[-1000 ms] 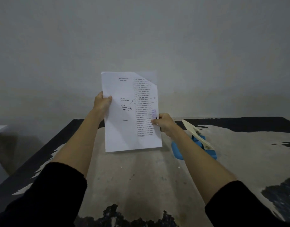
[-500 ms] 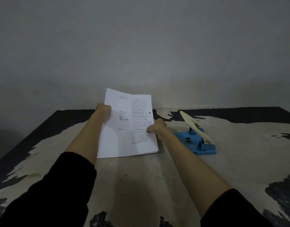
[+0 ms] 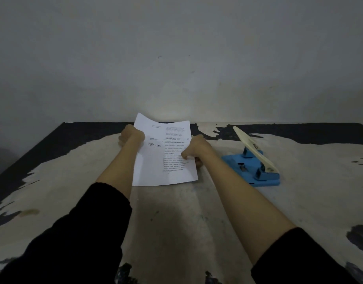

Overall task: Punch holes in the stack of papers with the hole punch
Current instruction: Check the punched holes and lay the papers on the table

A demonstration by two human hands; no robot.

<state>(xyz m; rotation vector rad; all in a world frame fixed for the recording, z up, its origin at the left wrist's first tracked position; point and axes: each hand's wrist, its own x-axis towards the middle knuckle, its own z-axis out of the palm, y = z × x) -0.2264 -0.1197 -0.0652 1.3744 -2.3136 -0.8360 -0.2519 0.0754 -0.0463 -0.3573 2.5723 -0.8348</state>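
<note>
The stack of papers (image 3: 156,165), white with printed text and some handwriting, lies tilted low over the table, its near edge at the surface. My left hand (image 3: 131,137) grips its left edge. My right hand (image 3: 197,150) pinches its right edge, thumb on top. A dark punched hole shows near the right edge, just above my right hand. The hole punch (image 3: 253,167), blue base with a cream lever raised, stands on the table to the right of the papers, apart from both hands.
The table (image 3: 176,222) has a worn beige top with peeling black patches. A grey wall (image 3: 176,58) rises right behind its far edge. My black sleeves cover both forearms near the camera.
Both hands have lowered the papers from upright in front of the wall down towards the table top. The hole punch has not moved.
</note>
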